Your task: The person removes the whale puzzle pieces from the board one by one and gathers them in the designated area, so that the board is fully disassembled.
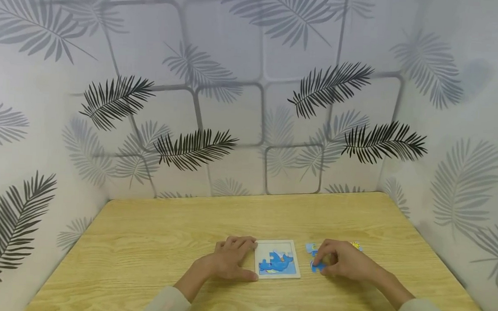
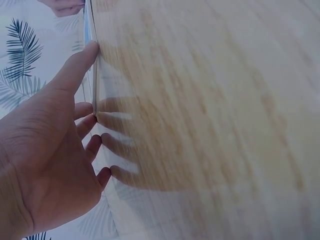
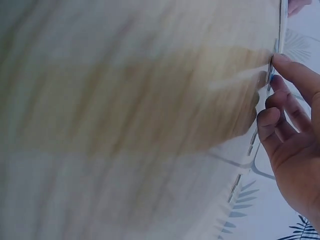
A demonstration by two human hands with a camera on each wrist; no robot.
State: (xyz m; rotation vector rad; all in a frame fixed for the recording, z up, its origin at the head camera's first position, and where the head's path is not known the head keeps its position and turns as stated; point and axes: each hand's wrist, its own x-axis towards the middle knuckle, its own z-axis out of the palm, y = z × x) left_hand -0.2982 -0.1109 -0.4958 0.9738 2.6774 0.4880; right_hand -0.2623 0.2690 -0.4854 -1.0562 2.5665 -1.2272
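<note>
A square white puzzle frame (image 1: 297,270) lies on the table, partly filled with blue puzzle pieces (image 1: 277,264) that show part of a blue animal. At its left edge rests my left hand (image 1: 232,259), fingers spread, with thumb and fingertips against the rim; the left wrist view shows this hand (image 2: 55,145) from the palm side. To the right of the frame, my right hand (image 1: 349,260) pinches a blue puzzle piece (image 1: 317,266) low over the table between thumb and finger. In the right wrist view, the hand (image 3: 295,130) has its other fingers curled in, and only a sliver of blue shows.
Beyond the right hand's fingers lie a light blue puzzle piece (image 1: 311,247) and a piece with a yellow sun (image 1: 356,245), partly covered by the hand. The wooden table (image 1: 177,236) meets a leaf-patterned wall covering (image 1: 231,164) at its back and sides.
</note>
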